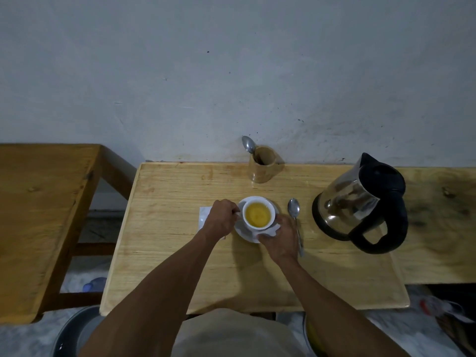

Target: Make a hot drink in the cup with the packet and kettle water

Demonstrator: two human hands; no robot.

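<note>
Count: one cup (pixel 258 215), one saucer (pixel 244 231), one kettle (pixel 360 204), two spoons, one wooden holder (pixel 262 164), two hands in frame. The cup is white, sits on the white saucer near the middle of the light wood table (pixel 167 253), and holds a yellow-amber liquid filling most of it. Left hand (pixel 221 219) is curled at the cup's left side, fingers closed at the handle; the handle itself is mostly hidden, so grip looks closed on it but not fully visible. Right hand (pixel 279 239) is on the near right edge of the saucer, fingers pinching a white crumpled piece (pixel 270 231) against it, likely paper or the packet, cannot tell which. A flat white sheet (pixel 204 216) lies under and left of the left hand. Spoon one (pixel 295 220) lies flat on the table just right of the saucer, bowl pointing away, handle partly under the right hand. Spoon two (pixel 248 144) stands in the wooden holder at the back edge by the wall, bowl up; nothing else visible inside. The kettle, steel body with black lid and handle, stands right of the spoon, well apart from the cup, lid shut, contents not visible. A second, darker table (pixel 38 215) sits to the left.
</note>
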